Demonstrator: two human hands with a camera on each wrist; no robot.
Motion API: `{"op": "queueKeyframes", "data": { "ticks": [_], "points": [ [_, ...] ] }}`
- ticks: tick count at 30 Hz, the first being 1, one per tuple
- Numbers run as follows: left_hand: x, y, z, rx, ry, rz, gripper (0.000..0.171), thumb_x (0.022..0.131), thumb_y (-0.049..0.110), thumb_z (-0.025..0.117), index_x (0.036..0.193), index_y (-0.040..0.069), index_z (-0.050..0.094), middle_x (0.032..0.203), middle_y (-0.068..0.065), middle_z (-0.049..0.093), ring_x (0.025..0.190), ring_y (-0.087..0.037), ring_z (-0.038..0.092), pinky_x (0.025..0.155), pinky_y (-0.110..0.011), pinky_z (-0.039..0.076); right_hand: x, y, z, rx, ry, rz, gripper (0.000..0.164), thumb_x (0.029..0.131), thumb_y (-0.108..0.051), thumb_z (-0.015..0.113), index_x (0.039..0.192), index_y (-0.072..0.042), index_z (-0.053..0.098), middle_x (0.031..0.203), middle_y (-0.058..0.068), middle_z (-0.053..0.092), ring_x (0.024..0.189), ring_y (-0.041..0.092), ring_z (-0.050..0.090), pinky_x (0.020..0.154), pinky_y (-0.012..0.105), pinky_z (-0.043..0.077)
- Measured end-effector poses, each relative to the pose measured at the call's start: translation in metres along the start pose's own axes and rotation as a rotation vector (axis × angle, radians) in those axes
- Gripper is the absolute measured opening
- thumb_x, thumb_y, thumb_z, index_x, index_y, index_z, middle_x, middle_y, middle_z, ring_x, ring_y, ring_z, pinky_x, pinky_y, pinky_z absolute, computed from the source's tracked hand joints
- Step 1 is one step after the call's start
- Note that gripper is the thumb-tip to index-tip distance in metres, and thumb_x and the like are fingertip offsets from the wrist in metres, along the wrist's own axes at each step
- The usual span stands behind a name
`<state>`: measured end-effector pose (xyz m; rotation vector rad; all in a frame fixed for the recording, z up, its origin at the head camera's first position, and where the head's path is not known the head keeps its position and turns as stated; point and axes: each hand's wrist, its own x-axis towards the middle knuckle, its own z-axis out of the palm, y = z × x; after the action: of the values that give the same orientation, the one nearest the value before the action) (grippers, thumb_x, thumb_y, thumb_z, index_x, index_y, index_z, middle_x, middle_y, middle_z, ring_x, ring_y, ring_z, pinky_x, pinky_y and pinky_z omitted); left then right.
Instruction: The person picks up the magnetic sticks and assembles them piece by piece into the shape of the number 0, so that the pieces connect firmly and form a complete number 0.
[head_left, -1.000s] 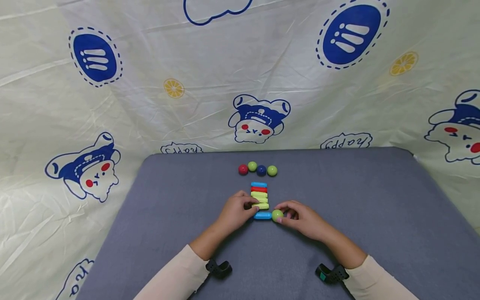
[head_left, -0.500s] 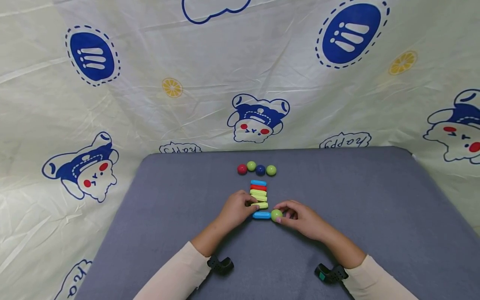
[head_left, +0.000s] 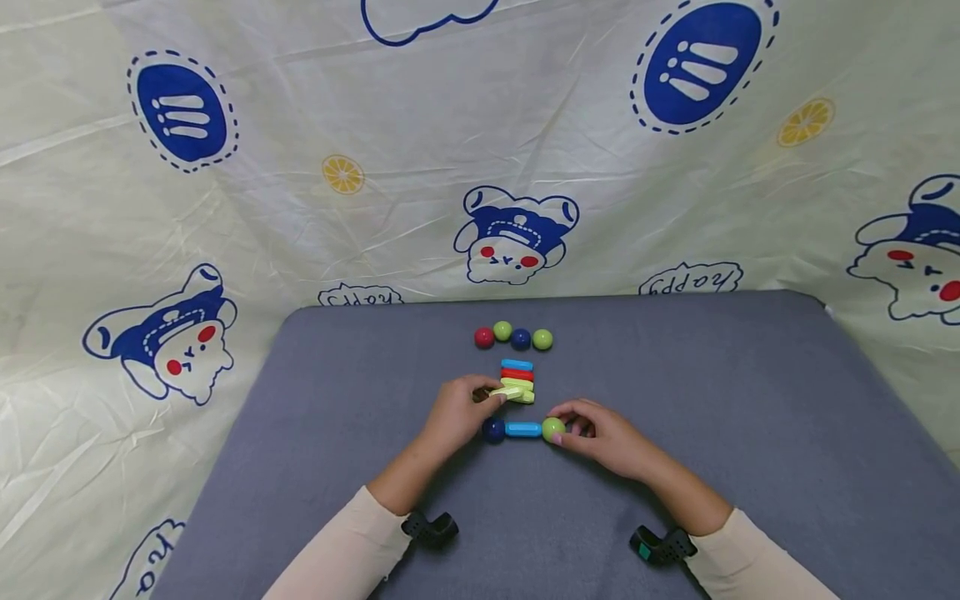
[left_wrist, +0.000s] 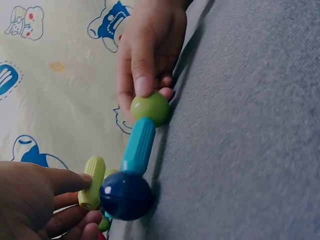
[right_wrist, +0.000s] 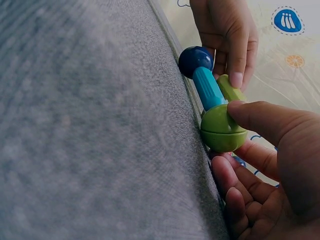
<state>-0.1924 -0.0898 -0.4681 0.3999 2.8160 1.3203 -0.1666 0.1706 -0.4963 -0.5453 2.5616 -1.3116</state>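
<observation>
My left hand [head_left: 453,417] pinches a yellow-green rod [left_wrist: 93,182] between thumb and fingers, close beside a dark blue ball [left_wrist: 126,196]. With thumb and fingers my right hand [head_left: 607,440] grips a green ball [head_left: 553,429]. A light blue rod [head_left: 523,430] joins that green ball to the dark blue one, making a short bar that lies across the table in front of me. Just beyond it is a stack-like row of rods: a blue rod [head_left: 517,365], a red rod [head_left: 517,375] and yellow-green rods [head_left: 528,397], partly overlapped by the held rod.
Behind the rods, near the far edge of the grey table [head_left: 712,400], sit a red ball [head_left: 484,337], a dark blue ball [head_left: 521,339] and green balls [head_left: 542,339]. A printed pale cloth [head_left: 420,225] hangs beyond the table.
My left hand has moved the nearest yellow-green rod away from the row, to the left and slightly back. The dark blue ball, earlier hidden by that hand, now shows. My right hand stays put.
</observation>
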Motion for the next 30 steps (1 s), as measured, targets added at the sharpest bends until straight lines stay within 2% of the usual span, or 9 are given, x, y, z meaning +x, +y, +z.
{"op": "queueKeyframes", "data": {
  "ticks": [3,10,18,26,30],
  "points": [
    [0.0,-0.002,-0.004,-0.059,0.009,-0.036,0.017,0.092,0.018,0.074,0.106,0.008,0.077,0.094,-0.006,0.073,0.082,-0.013,0.061,0.07,-0.026,0.051,0.0,-0.001,0.0,0.002,-0.004,0.005,0.031,0.094,-0.032,0.072,0.122,-0.02,0.068,0.106,0.0,0.062,0.086,0.009,0.056,0.073,0.024,0.047],
    [-0.002,-0.013,-0.01,-0.191,0.007,-0.114,0.02,0.093,0.02,0.073,0.108,0.008,0.075,0.097,-0.008,0.072,0.084,-0.013,0.062,0.069,-0.024,0.051,-0.001,-0.002,-0.001,0.007,0.005,0.005,0.032,0.094,-0.033,0.073,0.122,-0.017,0.068,0.107,0.002,0.063,0.087,0.011,0.055,0.072,0.024,0.046],
    [-0.012,-0.027,-0.016,-0.235,0.041,-0.167,0.021,0.092,0.016,0.073,0.109,0.004,0.074,0.095,-0.011,0.072,0.075,-0.011,0.061,0.061,-0.024,0.052,-0.003,-0.003,-0.001,0.013,0.013,0.0,0.031,0.095,-0.031,0.072,0.122,-0.018,0.068,0.107,0.002,0.062,0.087,0.011,0.054,0.072,0.023,0.046],
    [-0.022,-0.03,-0.02,-0.354,-0.014,-0.23,0.026,0.09,0.006,0.071,0.115,-0.004,0.07,0.089,-0.011,0.067,0.066,-0.011,0.067,0.065,-0.029,0.059,-0.002,0.0,-0.001,-0.008,0.017,-0.002,0.031,0.095,-0.031,0.071,0.123,-0.017,0.067,0.107,0.002,0.062,0.087,0.01,0.054,0.072,0.023,0.046],
    [-0.028,-0.03,-0.02,-0.36,-0.07,-0.251,0.031,0.09,0.003,0.069,0.118,-0.007,0.067,0.087,-0.01,0.066,0.066,-0.011,0.068,0.066,-0.031,0.061,-0.002,-0.001,-0.001,-0.012,0.017,-0.001,0.032,0.096,-0.032,0.071,0.123,-0.018,0.067,0.106,0.002,0.062,0.087,0.011,0.055,0.073,0.024,0.046]
  ]
}}
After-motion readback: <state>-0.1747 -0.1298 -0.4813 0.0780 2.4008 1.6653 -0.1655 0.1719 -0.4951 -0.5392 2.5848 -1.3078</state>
